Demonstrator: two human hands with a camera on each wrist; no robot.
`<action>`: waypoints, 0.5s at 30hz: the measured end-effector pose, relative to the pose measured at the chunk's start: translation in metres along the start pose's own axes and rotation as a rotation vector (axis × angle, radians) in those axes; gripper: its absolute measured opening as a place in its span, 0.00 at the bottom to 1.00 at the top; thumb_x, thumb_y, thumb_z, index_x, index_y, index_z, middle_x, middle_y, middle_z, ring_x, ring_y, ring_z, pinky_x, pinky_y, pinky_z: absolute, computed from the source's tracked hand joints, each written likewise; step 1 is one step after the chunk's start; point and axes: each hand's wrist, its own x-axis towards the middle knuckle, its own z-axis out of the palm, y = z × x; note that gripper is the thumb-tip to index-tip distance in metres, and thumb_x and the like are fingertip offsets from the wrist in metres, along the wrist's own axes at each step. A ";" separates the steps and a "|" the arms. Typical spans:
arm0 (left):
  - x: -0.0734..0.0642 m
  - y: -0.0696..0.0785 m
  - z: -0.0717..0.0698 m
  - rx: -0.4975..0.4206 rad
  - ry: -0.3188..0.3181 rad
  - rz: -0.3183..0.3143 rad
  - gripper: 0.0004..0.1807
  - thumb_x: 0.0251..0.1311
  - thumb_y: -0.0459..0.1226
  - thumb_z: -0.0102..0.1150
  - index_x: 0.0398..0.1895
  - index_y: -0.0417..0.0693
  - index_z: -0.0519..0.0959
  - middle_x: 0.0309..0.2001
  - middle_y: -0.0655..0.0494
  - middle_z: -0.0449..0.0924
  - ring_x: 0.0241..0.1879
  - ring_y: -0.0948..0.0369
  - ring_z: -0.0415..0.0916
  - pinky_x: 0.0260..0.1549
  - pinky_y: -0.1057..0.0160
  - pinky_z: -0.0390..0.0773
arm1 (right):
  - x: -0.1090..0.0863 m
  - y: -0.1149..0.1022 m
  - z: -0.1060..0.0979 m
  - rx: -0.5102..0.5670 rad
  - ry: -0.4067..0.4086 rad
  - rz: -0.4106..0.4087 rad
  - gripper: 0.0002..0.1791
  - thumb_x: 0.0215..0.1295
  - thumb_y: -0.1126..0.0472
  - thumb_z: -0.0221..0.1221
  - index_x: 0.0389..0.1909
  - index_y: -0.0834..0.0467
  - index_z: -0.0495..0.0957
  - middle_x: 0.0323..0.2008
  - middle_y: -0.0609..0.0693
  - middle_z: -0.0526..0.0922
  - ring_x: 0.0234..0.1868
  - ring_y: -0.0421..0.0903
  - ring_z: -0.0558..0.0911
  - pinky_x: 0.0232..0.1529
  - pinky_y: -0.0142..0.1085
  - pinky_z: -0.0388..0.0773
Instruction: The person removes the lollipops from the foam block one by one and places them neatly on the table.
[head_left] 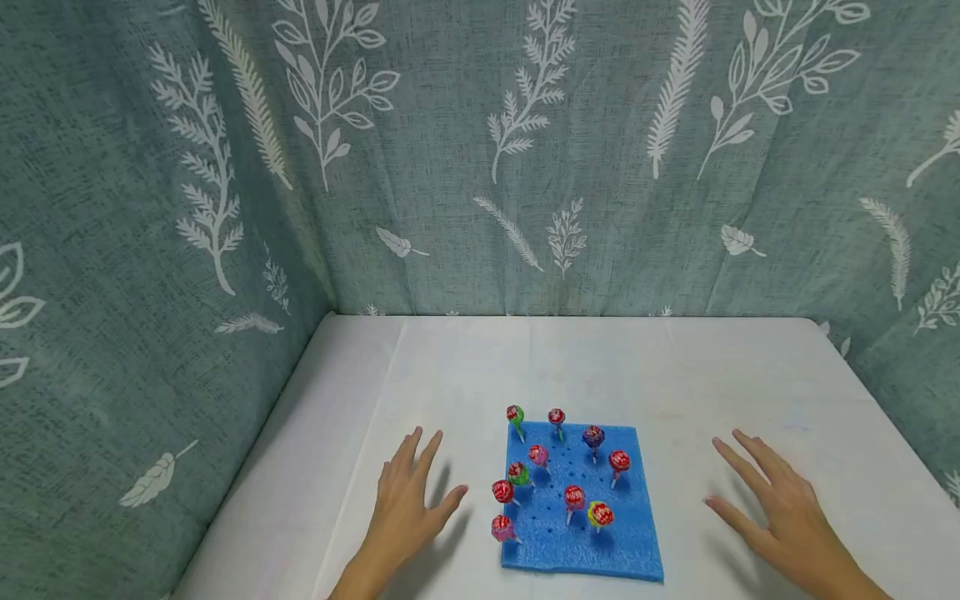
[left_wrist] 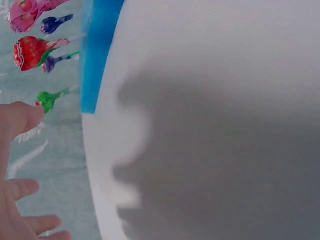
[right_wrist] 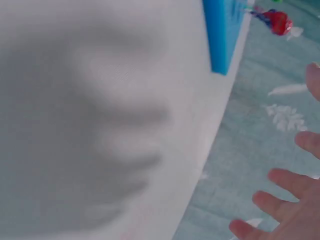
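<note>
A blue foam board (head_left: pixel 555 550) lies flat on the white table, dotted with small holes. Several wrapped lollipops stand in it by their sticks, among them a yellow-and-red one (head_left: pixel 600 515), a dark purple one (head_left: pixel 593 437) and a green one (head_left: pixel 515 415). Some along the left side lean outward. To the left of the board my left hand (head_left: pixel 408 504) hovers over the table, fingers spread and holding nothing. My right hand (head_left: pixel 787 512) is held on the board's right, its fingers likewise extended, apart from the board. Both wrist views show the board's edge and the spread fingers.
The white table (head_left: pixel 600 358) extends around the board on every side. A grey-green curtain with white leaf patterns (head_left: pixel 450 150) hangs behind the table and along its left side. Shadows of the hands fall on the tabletop.
</note>
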 end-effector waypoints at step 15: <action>0.011 0.019 0.017 -0.447 -0.217 0.014 0.34 0.45 0.44 0.63 0.59 0.58 0.64 0.56 0.58 0.64 0.52 0.59 0.64 0.43 0.55 0.72 | 0.000 -0.053 0.005 0.141 -0.012 0.007 0.30 0.45 0.49 0.65 0.53 0.45 0.69 0.50 0.44 0.70 0.48 0.45 0.71 0.37 0.49 0.75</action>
